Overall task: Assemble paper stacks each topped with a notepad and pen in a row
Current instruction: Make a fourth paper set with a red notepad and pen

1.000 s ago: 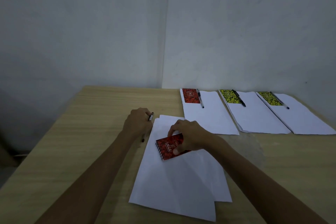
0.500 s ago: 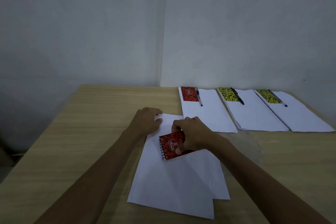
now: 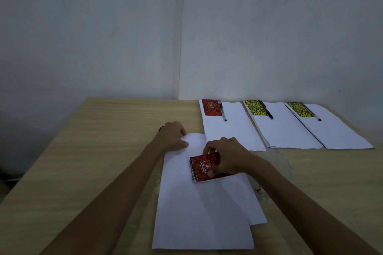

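A red spiral-bound notepad (image 3: 204, 168) lies tilted on the near paper stack (image 3: 199, 209), its wire binding along the left edge, toward the far end of the loosely fanned sheets. The right hand (image 3: 227, 156) holds it, fingers curled over the far edge and the thumb pressed on the cover. The left hand (image 3: 173, 135) rests at the far left corner of the same stack, fingers bent down onto the paper; a small dark tip (image 3: 159, 129) shows at its left side, too little to say what it is, and whether that hand grips anything cannot be told. Further back on the wooden surface (image 3: 93, 151), three finished sets lie side by side in a row against the wall (image 3: 269, 37): a paper stack (image 3: 234, 132) with a red notepad (image 3: 210, 107) and a pen (image 3: 222, 111) just beside it, then a second stack (image 3: 288, 132) with a yellow-patterned notepad (image 3: 255, 108) and a dark pen (image 3: 266, 109), then a third stack (image 3: 339, 132) with another yellow-patterned notepad (image 3: 300, 109) and its pen (image 3: 310, 111). Each notepad sits at the far left corner of its sheets.
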